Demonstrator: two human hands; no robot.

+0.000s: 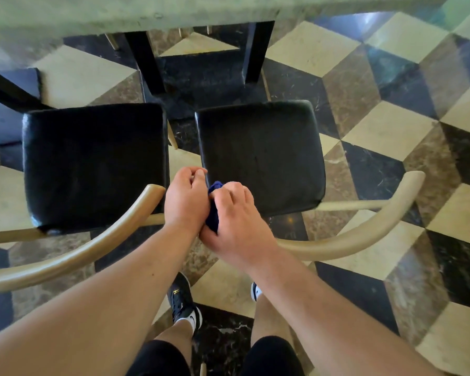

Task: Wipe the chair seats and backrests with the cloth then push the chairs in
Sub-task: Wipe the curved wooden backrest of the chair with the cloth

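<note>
Two chairs with black padded seats stand side by side below me: the left seat [92, 164] and the right seat [261, 156]. Each has a curved pale wooden backrest, the left backrest [73, 256] and the right backrest [364, 234]. A bunched dark blue cloth [213, 213] sits between my hands over the near left corner of the right seat. My right hand [236, 218] is closed around the cloth. My left hand [185, 199] presses against it from the left with fingers curled; most of the cloth is hidden.
A pale green tabletop [120, 12] runs along the top, with black table legs [144, 61] beyond the seats. The floor is cream, brown and black cube-pattern tile [385, 126]. My shoes [185, 302] stand behind the backrests.
</note>
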